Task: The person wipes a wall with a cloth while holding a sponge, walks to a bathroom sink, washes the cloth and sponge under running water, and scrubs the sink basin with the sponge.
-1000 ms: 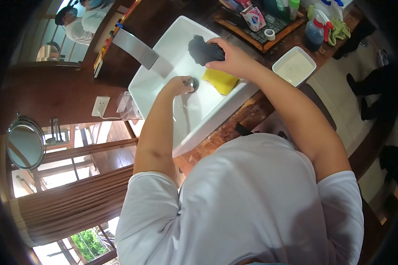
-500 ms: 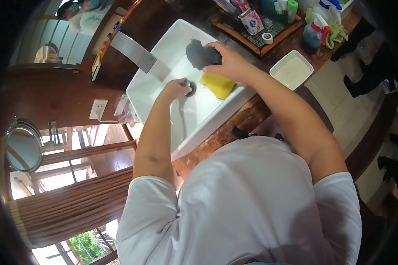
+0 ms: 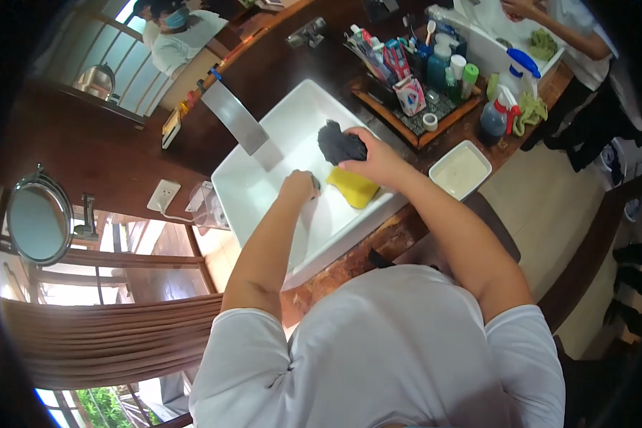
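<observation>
R hand (image 3: 379, 160) pinching fuzzy black pad (image 3: 340, 145) near yellow cloth (image 3: 354, 188) in white rect. ceramic sink (image 3: 244, 194); L hand (image 3: 297, 187) at grey metal drain (image 3: 316, 185), can't tell grip

A wooden counter (image 3: 335, 267) bears sink (image 3: 239, 194), tray (image 3: 447, 126), tub (image 3: 446, 188).

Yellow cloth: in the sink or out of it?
In: the yellow cloth lies inside the rim of the white sink, next to the right hand. Folded or spread: cannot tell.
</observation>
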